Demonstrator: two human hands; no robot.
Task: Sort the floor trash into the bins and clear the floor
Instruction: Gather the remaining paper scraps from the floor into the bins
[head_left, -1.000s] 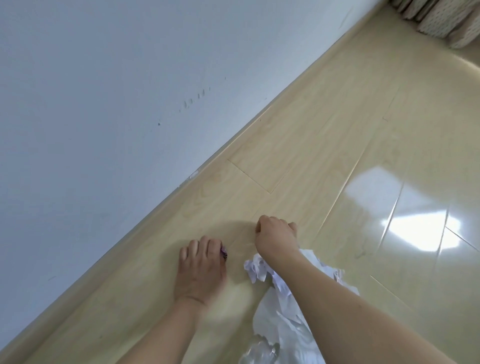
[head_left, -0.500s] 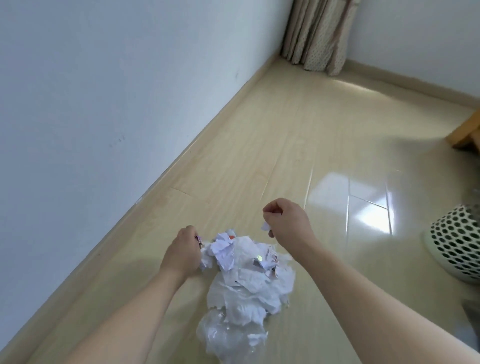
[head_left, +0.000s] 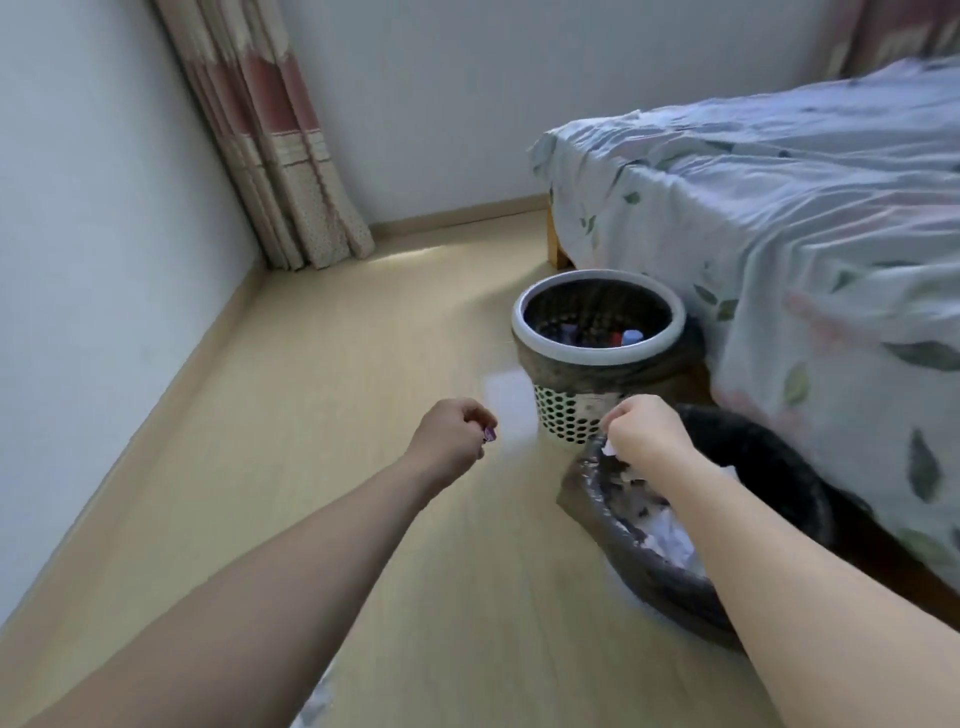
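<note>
The left hand (head_left: 453, 432) pinches a small purple scrap (head_left: 489, 434) above bare floor (head_left: 311, 467). The right hand (head_left: 644, 434) pinches a white paper bit (head_left: 609, 448) over the near bin's rim (head_left: 592, 483) (black-lined, paper inside); the perforated bin (head_left: 597, 358) stands just beyond.

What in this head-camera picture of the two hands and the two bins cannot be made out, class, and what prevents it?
- Purple scrap: mostly covered by the left hand pinching it; too small to identify.
- White scrap: largely hidden by the right hand.
- Near bin: contents partly covered by the right forearm.
- Far bin: items inside dark and blurred.
- White litter: cut by the bottom edge.
</note>
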